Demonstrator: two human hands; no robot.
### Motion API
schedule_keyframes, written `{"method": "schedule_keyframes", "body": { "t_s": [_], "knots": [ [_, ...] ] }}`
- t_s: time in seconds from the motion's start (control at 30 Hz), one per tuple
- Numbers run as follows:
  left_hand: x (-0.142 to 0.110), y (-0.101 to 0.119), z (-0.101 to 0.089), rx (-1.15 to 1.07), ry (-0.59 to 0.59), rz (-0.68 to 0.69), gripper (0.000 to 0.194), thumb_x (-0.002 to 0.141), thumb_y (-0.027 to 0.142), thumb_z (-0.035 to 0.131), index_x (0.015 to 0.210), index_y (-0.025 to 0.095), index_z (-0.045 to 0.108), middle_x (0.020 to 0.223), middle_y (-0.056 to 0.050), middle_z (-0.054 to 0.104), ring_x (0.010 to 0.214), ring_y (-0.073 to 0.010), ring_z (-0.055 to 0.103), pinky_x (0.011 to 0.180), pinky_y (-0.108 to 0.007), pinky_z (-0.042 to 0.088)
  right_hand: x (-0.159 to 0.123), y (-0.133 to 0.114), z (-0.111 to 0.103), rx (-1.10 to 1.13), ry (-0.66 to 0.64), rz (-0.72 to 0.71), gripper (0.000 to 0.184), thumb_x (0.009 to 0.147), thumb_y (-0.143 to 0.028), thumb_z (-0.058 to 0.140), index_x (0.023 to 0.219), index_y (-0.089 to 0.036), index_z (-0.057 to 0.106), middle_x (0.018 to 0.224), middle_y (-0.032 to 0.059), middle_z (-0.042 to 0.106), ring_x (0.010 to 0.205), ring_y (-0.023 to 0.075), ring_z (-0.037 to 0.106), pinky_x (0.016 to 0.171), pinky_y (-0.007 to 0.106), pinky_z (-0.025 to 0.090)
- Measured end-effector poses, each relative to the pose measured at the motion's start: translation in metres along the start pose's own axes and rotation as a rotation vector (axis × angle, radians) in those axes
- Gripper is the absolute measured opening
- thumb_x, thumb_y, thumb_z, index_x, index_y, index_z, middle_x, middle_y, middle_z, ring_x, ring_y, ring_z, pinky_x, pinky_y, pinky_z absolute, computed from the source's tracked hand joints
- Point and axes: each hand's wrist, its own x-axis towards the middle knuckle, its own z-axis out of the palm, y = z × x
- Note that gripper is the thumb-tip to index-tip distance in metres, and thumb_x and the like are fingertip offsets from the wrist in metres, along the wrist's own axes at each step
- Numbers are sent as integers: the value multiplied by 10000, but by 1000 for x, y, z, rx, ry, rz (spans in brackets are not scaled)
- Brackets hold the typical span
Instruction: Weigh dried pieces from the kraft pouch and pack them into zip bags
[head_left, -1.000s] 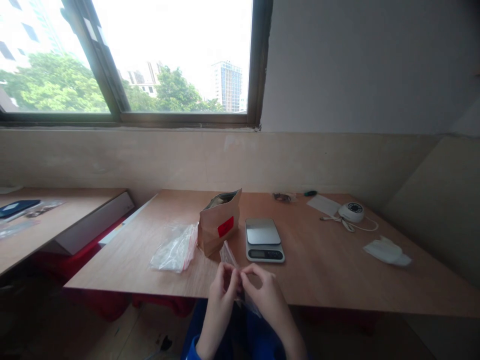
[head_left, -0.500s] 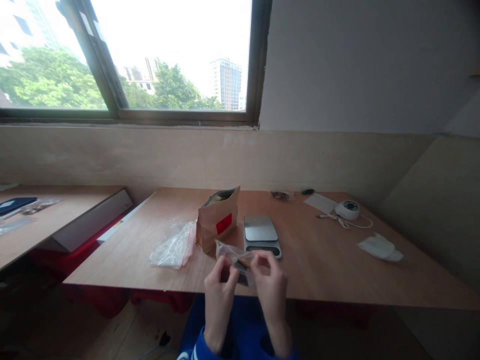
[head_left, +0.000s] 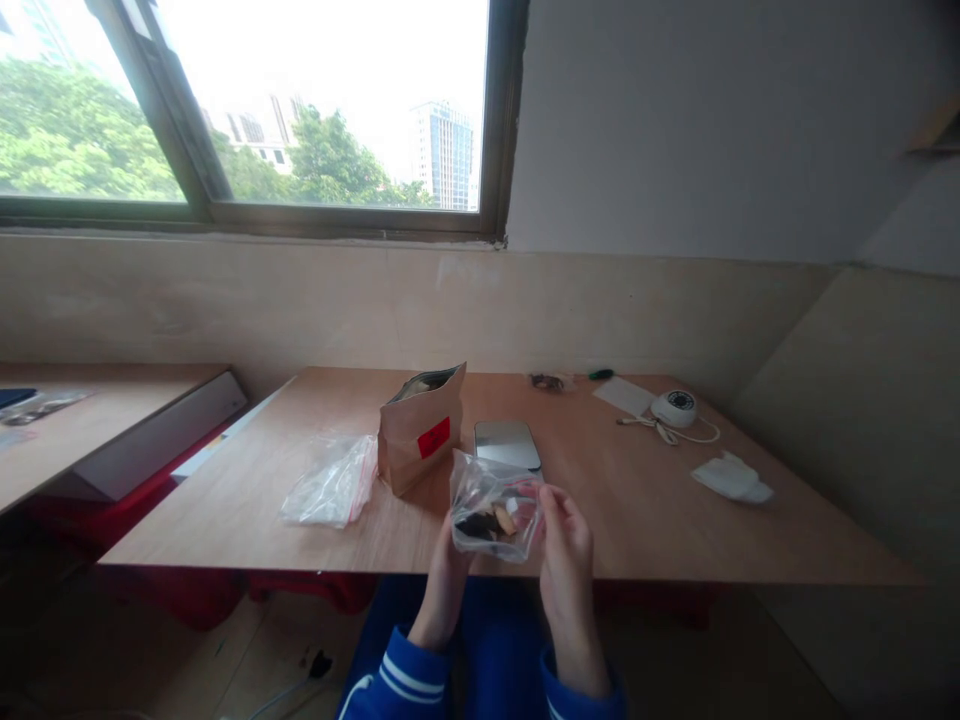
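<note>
Holding the clear bag (head_left: 491,485) over the desk's (head_left: 660,530) near edge, pinching its right side between closed right fingers (head_left: 553,502), gripping its left with closed, partly hidden left fingers (head_left: 447,541), apparently keeping contents (head_left: 504,519) level.

A small clear plastic bag (head_left: 491,485) hangs between the left hand (head_left: 448,565) and the right hand (head_left: 566,540), over the near edge of the bench (head_left: 652,530). Its film is creased, with reddish-pink lines near the right-hand side. Black pieces (head_left: 477,526) and a tan piece (head_left: 505,518) lie gathered low inside.
</note>
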Motion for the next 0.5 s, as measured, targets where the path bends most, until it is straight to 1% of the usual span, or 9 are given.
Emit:
{"method": "schedule_keyframes", "body": {
  "t_s": [0.07,0.13,0.23,0.27,0.3,0.33,0.37,0.43,0.5],
  "knots": [
    [3,-7,0,-129,-81,-99,554,738,591,575,1100,176,642,1068,-127,683,929,-272,637,764,-371,503,1,6,2,-22,-58,58,398,745,-541,632,873,-165,598,869,105,715,665,216,677,574,330,555],
    [5,-7,-1,-117,-49,-116,568,718,594,599,1082,161,644,986,-130,703,788,-243,662,599,-312,513,1,10,3,-104,-44,6,410,757,-540,617,921,-166,589,916,117,700,740,227,680,645,357,566],
    [10,-2,-3,22,78,-75,566,709,612,605,1017,138,633,784,-89,693,553,-177,618,386,-228,406,-3,9,5,-313,138,-296,430,760,-469,644,1059,-173,556,1078,138,634,911,235,638,792,388,542],
    [12,-1,-3,58,116,-61,574,702,630,601,991,135,625,729,-70,676,512,-164,599,362,-218,383,-5,6,5,-384,170,-397,410,772,-431,644,1081,-177,553,1092,135,620,925,230,624,815,390,531],
    [14,-1,-4,81,146,-49,581,696,647,596,968,134,617,681,-51,655,492,-156,586,357,-214,380,-6,4,6,-444,147,-470,352,793,-390,627,1070,-181,569,1074,126,622,915,223,619,818,385,526],
    [16,-1,-4,98,167,-44,587,690,665,589,940,134,610,632,-31,630,477,-149,573,359,-213,385,-5,2,7,-485,66,-508,270,817,-350,598,1030,-184,596,1031,113,636,890,215,623,806,372,529],
    [18,-2,-5,111,176,-44,593,687,684,577,907,134,605,589,-14,602,459,-140,555,362,-212,390,-4,1,8,-510,-55,-514,197,838,-310,566,982,-188,622,980,99,654,861,207,632,785,355,535],
    [22,-5,-8,134,173,-38,600,693,709,544,864,136,597,540,9,560,431,-121,518,365,-207,391,2,1,13,-530,-301,-467,153,855,-252,523,898,-192,657,901,74,680,814,194,653,741,321,544],
    [26,-9,-12,169,178,-20,607,712,709,522,899,137,598,571,4,572,441,-114,516,376,-205,400,13,3,17,-554,-435,-397,141,838,-243,545,881,-193,671,885,59,688,775,189,662,717,310,547]
  ]
}}
